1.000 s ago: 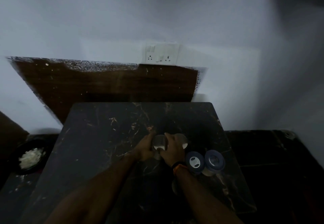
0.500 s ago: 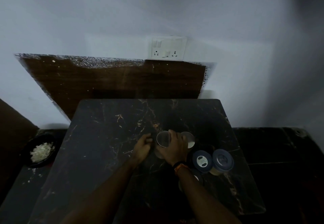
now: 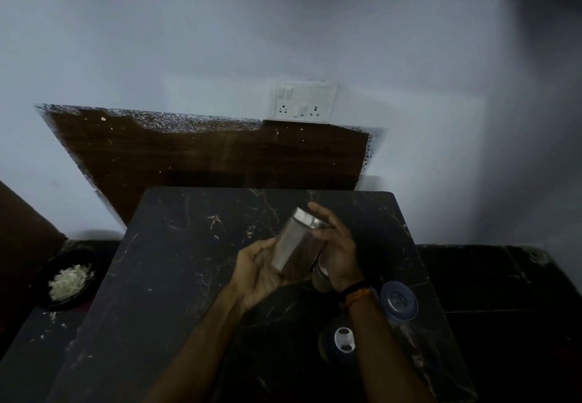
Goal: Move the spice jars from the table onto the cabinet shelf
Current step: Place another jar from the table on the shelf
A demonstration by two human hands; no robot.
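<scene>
A clear spice jar [image 3: 296, 245] with a clear lid and dark contents is lifted off the black marble table [image 3: 176, 264] and tilted, lid pointing up and away. My left hand [image 3: 255, 273] cups its lower end and my right hand [image 3: 337, 245] grips its upper side. A second clear jar [image 3: 320, 276] stands partly hidden behind my right wrist. Two blue-lidded jars stand at the table's right: one [image 3: 399, 301] beyond my right forearm, one [image 3: 341, 341] nearer me. No cabinet shelf is in view.
A dark wooden board [image 3: 204, 153] leans against the white wall behind the table, under a switch and socket plate [image 3: 301, 103]. A black bowl [image 3: 67, 279] with white shreds sits on a low dark surface at the left. Dark floor lies to the right.
The clear jar stood on the table under my right hand; now both hands hold it raised and tilted. My left hand moved from the tabletop onto the jar.
</scene>
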